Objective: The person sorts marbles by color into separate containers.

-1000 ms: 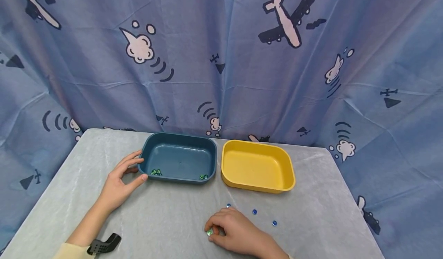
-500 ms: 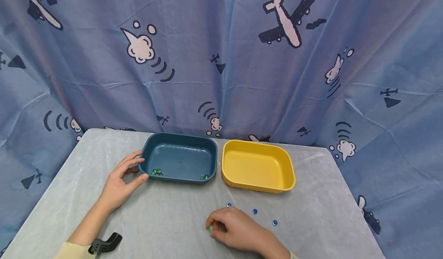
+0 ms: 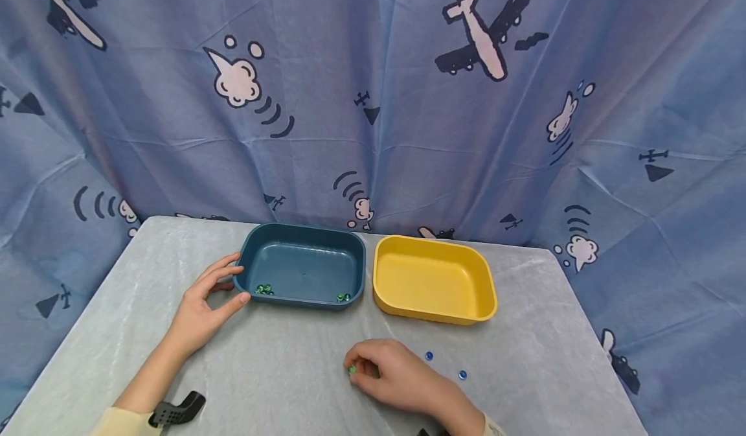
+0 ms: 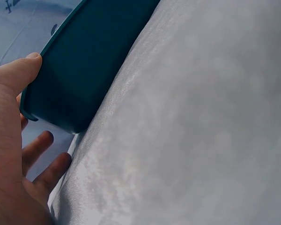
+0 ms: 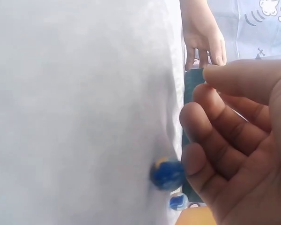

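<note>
My left hand (image 3: 195, 309) holds the near-left corner of a dark teal tray (image 3: 303, 304), thumb at the front rim and fingertips along the left side. Inside the tray lie small green marbles, some in the left corner (image 3: 264, 289) and some in the right corner (image 3: 342, 298). Over the table in front of the trays, my right hand (image 3: 402, 378) pinches a green marble (image 3: 352, 370) between thumb and forefinger; the right wrist view hides it. Beside that hand lie two blue marbles, a nearer blue marble (image 3: 429, 355) and a farther blue marble (image 3: 463, 375).
To the right of the teal tray stands a yellow tray (image 3: 434, 280), a narrow gap between them. Grey cloth (image 3: 280, 371) covers the table. Behind it hangs a blue curtain (image 3: 326, 86) with airplane prints.
My right hand has moved slightly away from the table's front edge, with the green marble in its fingertips. It now covers a blue marble seen before. The left hand stays in place.
</note>
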`<action>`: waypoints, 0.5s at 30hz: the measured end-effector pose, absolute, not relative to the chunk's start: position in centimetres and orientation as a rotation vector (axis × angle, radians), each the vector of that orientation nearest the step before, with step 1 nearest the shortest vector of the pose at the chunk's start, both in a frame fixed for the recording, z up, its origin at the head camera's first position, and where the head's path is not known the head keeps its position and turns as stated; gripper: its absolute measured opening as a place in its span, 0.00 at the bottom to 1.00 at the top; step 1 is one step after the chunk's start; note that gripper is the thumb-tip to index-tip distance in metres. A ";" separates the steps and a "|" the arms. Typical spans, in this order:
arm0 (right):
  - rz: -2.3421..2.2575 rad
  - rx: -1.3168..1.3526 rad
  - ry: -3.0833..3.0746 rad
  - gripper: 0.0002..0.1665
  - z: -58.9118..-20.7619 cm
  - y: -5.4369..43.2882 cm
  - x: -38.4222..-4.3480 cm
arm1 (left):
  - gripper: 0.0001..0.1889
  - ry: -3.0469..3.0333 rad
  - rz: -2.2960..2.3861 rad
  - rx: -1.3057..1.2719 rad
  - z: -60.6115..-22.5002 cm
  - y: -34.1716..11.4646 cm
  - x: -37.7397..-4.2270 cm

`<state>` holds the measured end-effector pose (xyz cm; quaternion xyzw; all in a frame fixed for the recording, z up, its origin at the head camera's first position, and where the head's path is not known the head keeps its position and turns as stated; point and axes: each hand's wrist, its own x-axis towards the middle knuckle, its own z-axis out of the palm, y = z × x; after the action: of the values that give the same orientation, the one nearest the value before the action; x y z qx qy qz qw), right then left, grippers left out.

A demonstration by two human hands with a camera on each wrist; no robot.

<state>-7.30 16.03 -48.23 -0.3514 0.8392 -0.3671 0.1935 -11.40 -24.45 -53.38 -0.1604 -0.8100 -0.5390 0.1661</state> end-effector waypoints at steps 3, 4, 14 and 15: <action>-1.046 -0.984 2.355 0.06 -47.9 15.7 -7.6 | 0.28 -2.304 -1.542 -0.459 -53.4 -24.5 -11.4; -1.052 -0.978 2.353 0.06 -47.8 15.6 -7.7 | 0.28 -2.304 -1.543 -0.459 -53.4 -24.5 -11.4; -1.128 -0.951 2.383 0.08 -46.7 15.0 -8.5 | 0.28 -2.301 -1.532 -0.464 -53.5 -24.5 -11.4; -1.136 -0.960 2.396 0.08 -46.7 15.0 -8.5 | 0.28 -2.301 -1.531 -0.464 -53.5 -24.5 -11.4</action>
<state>-8.53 14.95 -46.67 -0.3360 0.8387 -0.3975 0.1602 -11.41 -24.52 -53.50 -0.1632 -0.8093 -0.5383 0.1688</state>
